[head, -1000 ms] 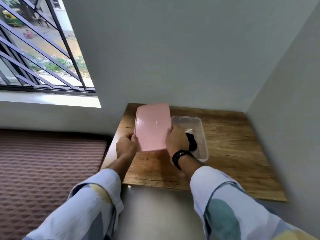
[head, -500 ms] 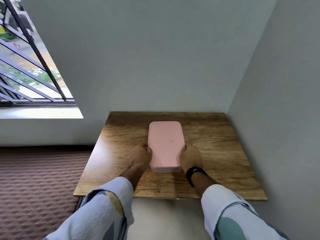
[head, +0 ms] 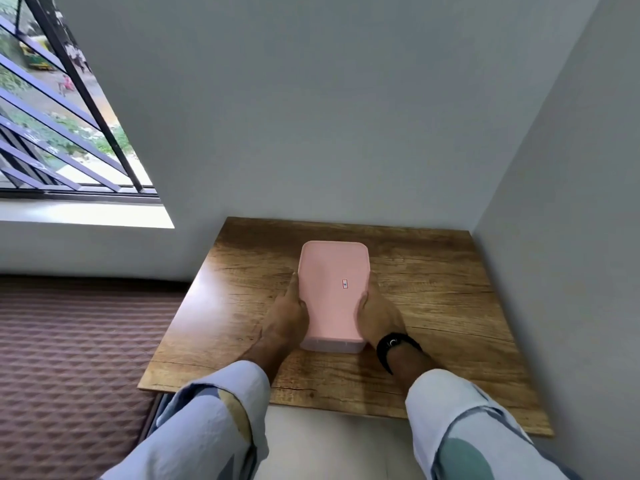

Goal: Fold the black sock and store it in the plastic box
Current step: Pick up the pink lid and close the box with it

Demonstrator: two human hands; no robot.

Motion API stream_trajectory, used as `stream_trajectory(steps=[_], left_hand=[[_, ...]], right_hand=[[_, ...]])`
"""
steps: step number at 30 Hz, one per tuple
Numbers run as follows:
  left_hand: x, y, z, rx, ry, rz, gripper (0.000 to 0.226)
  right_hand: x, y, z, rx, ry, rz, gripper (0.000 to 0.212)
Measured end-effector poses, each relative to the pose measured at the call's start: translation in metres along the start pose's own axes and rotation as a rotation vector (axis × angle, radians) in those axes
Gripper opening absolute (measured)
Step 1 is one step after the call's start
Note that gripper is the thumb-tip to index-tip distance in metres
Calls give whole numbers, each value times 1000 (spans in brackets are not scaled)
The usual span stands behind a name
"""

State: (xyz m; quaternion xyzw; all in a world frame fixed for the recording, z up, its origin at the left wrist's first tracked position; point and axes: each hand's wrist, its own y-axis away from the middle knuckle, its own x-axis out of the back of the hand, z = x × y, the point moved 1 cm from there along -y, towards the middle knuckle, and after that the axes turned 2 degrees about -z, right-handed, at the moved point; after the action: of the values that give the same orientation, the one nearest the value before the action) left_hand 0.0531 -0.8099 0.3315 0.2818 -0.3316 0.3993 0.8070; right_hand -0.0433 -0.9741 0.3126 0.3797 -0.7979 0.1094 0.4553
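Sock not visible from my head view: the black sock must be inside the clear plastic box (head: 333, 346), which I judge from the task, since the flat pink rectangular lid (head: 333, 289) covers the whole top. Only a strip of the box's translucent near wall shows under the lid. Box sits mid-way on the brown wood-grain tabletop (head: 450, 306), long side running away from me.

My left hand (head: 288, 318) wraps the lid's left edge, my right hand (head: 377, 313) the right edge, both clamped on lid and box sides, fingers curled around the rim. Grip looks meant for pressing the lid down evenly to seat it. Whether it has snapped shut, cannot tell.

Small red-and-white sticker (head: 345, 284) on the lid centre; print too small to read. Black watch (head: 394, 344) on the right wrist, face unreadable. Grey walls behind and right, barred window (head: 62, 133) at left.
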Motion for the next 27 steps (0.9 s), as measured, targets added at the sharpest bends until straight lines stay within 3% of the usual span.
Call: stream_trajectory(steps=[6,11,14,20,24,27], left_hand=[[3,-8,3,-27,-157,22,66],[18,-40,15,38,-62,66,41],[9,-45,14,44,-62,108,38],[3,-50,8,-5,-118,128,50],[5,-59,18,-37,-198,108,55],[17,-75,27,-61,-322,101,47]], right_hand=[[9,-1,-2,29,-5,-29,60],[20,-14,-12,36,83,12,44],[24,-41,-23,-6,30,-11,38],[14,-72,-31,34,127,-3,62],[20,-90,-27,47,89,53,60],[25,-100,-29,78,106,18,61]])
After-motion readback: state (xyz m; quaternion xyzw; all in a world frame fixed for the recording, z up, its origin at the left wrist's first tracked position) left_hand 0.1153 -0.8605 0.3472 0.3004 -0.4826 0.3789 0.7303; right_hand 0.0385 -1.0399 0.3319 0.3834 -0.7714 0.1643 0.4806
